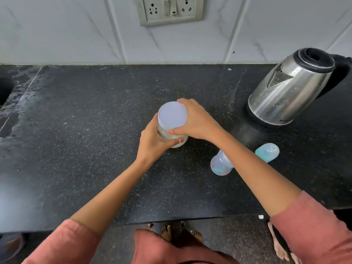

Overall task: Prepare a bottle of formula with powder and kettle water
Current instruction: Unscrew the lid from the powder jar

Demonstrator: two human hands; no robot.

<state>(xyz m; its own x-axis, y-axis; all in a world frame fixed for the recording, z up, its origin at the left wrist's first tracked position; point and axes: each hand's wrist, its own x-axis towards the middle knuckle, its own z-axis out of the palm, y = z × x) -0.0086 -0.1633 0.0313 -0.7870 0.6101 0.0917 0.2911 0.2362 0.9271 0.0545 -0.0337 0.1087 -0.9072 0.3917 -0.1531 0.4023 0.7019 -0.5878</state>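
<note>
A clear jar with pale powder and a white lid (172,116) stands in the middle of the black counter (85,130). My left hand (152,141) grips the jar's body from the left. My right hand (194,119) grips the lid's rim from the right, thumb on the near side. A clear baby bottle (220,165) stands open to the right, partly behind my right forearm. Its blue teat cap (266,152) sits further right. A steel kettle (289,86) with a black lid and handle stands at the back right.
A wall socket plate (168,10) is set in the white tiles behind. A sink edge (4,90) shows at the far left, with wet patches nearby. Another person's bare foot (278,244) is on the floor at the right.
</note>
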